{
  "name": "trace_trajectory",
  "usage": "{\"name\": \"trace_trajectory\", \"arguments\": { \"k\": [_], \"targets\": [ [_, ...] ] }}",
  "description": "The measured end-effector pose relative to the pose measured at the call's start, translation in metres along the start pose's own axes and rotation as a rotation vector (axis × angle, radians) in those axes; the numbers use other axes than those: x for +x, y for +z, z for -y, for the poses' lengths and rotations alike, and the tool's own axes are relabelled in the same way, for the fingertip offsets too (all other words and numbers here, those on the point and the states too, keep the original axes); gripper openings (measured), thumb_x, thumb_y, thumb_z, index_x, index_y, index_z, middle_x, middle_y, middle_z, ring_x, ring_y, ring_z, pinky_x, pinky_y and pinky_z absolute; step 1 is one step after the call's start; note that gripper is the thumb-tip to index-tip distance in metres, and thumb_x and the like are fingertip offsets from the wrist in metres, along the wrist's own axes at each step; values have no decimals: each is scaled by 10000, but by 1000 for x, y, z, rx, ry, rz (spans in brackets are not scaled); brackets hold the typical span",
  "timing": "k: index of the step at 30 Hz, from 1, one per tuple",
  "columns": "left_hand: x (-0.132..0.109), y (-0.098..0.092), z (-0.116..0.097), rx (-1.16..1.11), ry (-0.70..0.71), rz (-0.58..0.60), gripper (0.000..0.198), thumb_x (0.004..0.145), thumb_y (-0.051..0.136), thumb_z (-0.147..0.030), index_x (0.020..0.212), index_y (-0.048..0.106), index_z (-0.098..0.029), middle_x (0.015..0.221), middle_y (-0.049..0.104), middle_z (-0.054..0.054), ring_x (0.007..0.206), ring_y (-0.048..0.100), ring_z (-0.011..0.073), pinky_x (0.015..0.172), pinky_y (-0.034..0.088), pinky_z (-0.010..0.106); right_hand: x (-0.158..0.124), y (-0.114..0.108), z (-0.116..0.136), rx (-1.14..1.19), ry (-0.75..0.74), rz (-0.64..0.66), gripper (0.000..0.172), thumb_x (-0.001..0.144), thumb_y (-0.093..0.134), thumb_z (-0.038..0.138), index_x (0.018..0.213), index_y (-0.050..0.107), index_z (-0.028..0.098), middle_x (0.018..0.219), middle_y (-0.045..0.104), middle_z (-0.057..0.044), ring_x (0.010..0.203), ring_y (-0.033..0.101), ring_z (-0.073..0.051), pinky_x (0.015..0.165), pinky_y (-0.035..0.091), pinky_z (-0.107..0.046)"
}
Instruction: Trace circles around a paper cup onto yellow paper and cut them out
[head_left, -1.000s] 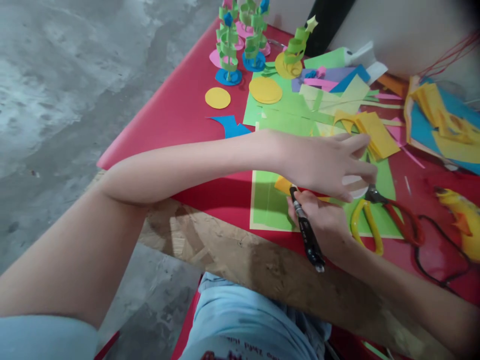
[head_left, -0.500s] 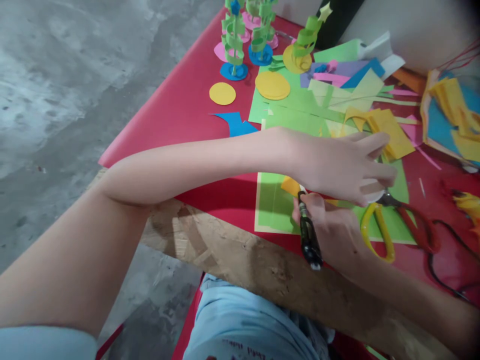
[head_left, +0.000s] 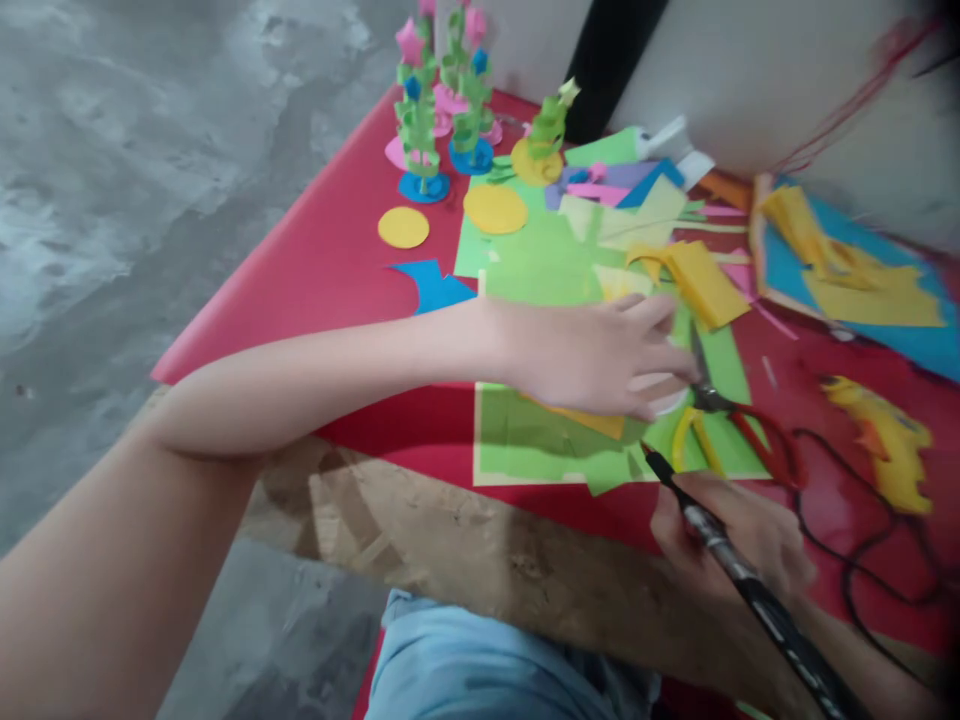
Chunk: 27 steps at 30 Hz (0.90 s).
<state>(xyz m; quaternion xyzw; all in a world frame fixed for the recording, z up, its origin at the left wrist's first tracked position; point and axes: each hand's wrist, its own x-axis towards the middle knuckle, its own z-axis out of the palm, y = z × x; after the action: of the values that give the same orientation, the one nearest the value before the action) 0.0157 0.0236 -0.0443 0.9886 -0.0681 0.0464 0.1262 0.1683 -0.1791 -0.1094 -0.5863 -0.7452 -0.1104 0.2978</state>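
My left hand (head_left: 592, 355) reaches across the green paper (head_left: 540, 440), its fingers bent around a white round piece (head_left: 661, 392); the fingertips are partly blurred. Under that hand lies an orange-yellow paper piece (head_left: 596, 422). My right hand (head_left: 739, 530), lower right, holds a black pen (head_left: 724, 545) with its tip pointing up and left, just off the paper. Beside the left fingertips are scissors (head_left: 757, 430) with one red and one yellow handle.
Paper plants (head_left: 422, 140) on round bases stand at the back left. Yellow circles (head_left: 403, 228), a blue scrap (head_left: 435, 285) and a folded yellow strip (head_left: 705, 285) lie about. A yellow toy figure (head_left: 885, 440) and a dark cord (head_left: 847, 570) are at the right.
The view has shifted. My right hand with the pen has moved away from the orange-yellow piece, down and to the right. My left hand still holds the white piece.
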Motion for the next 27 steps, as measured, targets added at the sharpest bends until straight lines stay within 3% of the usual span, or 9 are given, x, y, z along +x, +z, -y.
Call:
{"name": "trace_trajectory", "arguments": {
  "k": [2,3,7,12,16,19,23,27],
  "targets": [
    [-1,-1,-1,-28,12,5,389,932,350,-293,1280,437,-141,1288,441,88,1190,328,256,1010,312,368,-2,-5,-6,-49,-6,-39,473,677,659,99,1104,544,265,671,657,-10,522,631,-218,485,563,-321],
    [-1,-3,-2,-47,-52,17,402,924,381,-301,1297,414,-155,1267,449,99,1183,347,247,1006,322,362,0,-6,-9,-73,-9,-54,439,680,647,96,1078,556,260,660,655,-10,518,632,-219,476,558,-320],
    [-1,-10,-10,-95,-163,-6,378,893,443,-318,1252,460,-199,1214,461,111,1109,445,220,990,359,350,13,-4,-15,-134,22,-68,288,735,540,72,979,587,217,686,673,-58,551,655,-231,467,550,-314],
    [2,-14,-18,-6,-217,-45,383,825,511,-266,1207,484,-243,1210,476,84,1123,447,236,996,367,383,31,10,-29,-163,66,0,253,802,424,90,946,613,174,753,673,-75,575,643,-210,485,543,-299],
    [-1,-16,-21,62,-245,-119,485,762,535,-225,1237,440,-205,1236,497,88,1143,448,259,995,375,405,43,20,-46,-188,106,81,255,791,473,88,1011,596,131,832,654,-86,641,631,-199,526,531,-306],
    [-5,-23,-24,147,-365,-199,456,793,494,-243,1240,417,-189,1245,508,76,1152,451,251,986,383,405,51,23,-53,-203,147,160,278,785,529,68,1048,574,144,867,639,-60,686,619,-171,565,525,-287],
    [-3,-33,-19,360,-526,-305,421,840,435,-304,1237,411,-167,1237,520,89,1138,473,247,1043,278,471,61,26,-55,-219,185,275,222,864,534,159,1086,546,153,953,614,-44,765,609,-146,645,536,-306],
    [6,-29,-5,483,-671,-331,428,844,439,-334,1234,436,-157,1220,535,100,1113,496,264,1041,251,489,71,26,-50,-201,197,361,226,882,524,203,1101,539,152,1002,604,-55,814,611,-156,681,542,-324]
  ]
}}
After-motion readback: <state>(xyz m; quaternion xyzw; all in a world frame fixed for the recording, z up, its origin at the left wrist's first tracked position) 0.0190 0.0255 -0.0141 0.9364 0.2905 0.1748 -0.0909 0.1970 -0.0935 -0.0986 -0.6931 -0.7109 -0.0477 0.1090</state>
